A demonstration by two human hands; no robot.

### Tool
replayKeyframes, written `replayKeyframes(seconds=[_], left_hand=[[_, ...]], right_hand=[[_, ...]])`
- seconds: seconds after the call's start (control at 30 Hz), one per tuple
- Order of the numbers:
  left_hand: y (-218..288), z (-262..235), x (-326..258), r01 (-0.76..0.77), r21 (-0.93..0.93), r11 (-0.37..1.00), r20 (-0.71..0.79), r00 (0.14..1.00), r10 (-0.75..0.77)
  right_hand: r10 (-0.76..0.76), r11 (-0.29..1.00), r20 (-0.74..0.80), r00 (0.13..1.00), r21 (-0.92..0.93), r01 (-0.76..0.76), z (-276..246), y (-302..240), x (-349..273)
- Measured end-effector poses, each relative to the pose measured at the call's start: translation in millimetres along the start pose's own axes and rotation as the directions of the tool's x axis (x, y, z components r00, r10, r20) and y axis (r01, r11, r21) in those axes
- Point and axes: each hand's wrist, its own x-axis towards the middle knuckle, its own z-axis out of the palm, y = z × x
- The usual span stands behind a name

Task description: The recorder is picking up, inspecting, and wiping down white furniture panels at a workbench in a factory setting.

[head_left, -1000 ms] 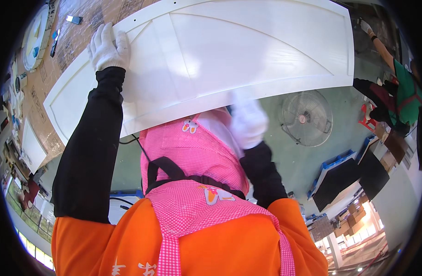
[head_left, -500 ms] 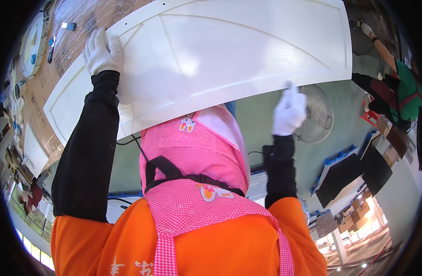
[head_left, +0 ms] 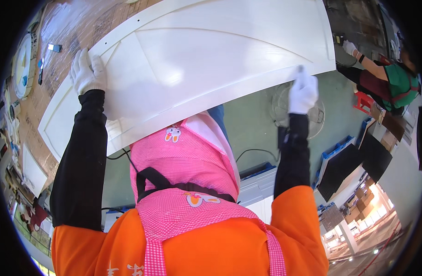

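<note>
A large white panel (head_left: pixel 211 60) with raised trim lines lies in front of me, its near edge close to my pink checked apron (head_left: pixel 183 161). Over its far left edge, my left hand (head_left: pixel 87 73), in a white glove, lies flat with the fingers apart. My right hand (head_left: pixel 304 94), also gloved in white, is closed with a small grey piece (head_left: pixel 300 70) sticking up from its fingertips. It is beside the panel's near right edge; I cannot tell whether the piece touches the panel. The piece is too small and blurred to name more exactly.
Plastic-wrapped brown cardboard (head_left: pixel 77 27) lies under the panel's left side. A floor fan (head_left: pixel 281 103) stands below my right hand. Dark sheets (head_left: pixel 342 175) lie on blue pallets at the right. A person in green (head_left: pixel 399 87) works at the far right, near a red stool (head_left: pixel 363 102).
My right hand has moved away from me and to the right along the panel's near edge, still closed on the grey piece. My left hand stays on the panel. The whole view has shifted slightly.
</note>
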Motion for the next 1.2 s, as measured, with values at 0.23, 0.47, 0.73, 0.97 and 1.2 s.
replayKeyframes(seconds=[0.23,0.47,0.73,0.97,1.2], left_hand=[[-5.8,-2.9,-4.4,0.022,0.050,0.999,0.036,0.999,-0.024],[-5.8,-5.6,-3.3,0.028,0.052,0.998,0.056,0.998,-0.030],[-8.1,-1.8,-3.7,0.005,0.053,0.999,0.046,0.999,-0.007],[-8.6,-3.1,-3.5,0.009,0.029,1.000,0.053,0.999,-0.011],[-15.4,-2.7,-5.4,0.014,0.044,0.999,0.068,0.998,-0.017]], right_hand=[[-0.368,0.894,0.143,0.919,0.325,0.308,10.5,-85.9,-73.2],[-0.159,0.964,0.088,0.983,-0.202,0.174,5.5,14.7,9.4],[-0.090,0.978,-0.020,0.996,-0.193,0.085,13.8,36.2,17.9],[0.104,0.965,0.037,0.994,-0.246,-0.092,12.7,84.6,43.9],[0.213,0.977,-0.169,0.962,0.036,-0.210,16.9,125.4,66.9]])
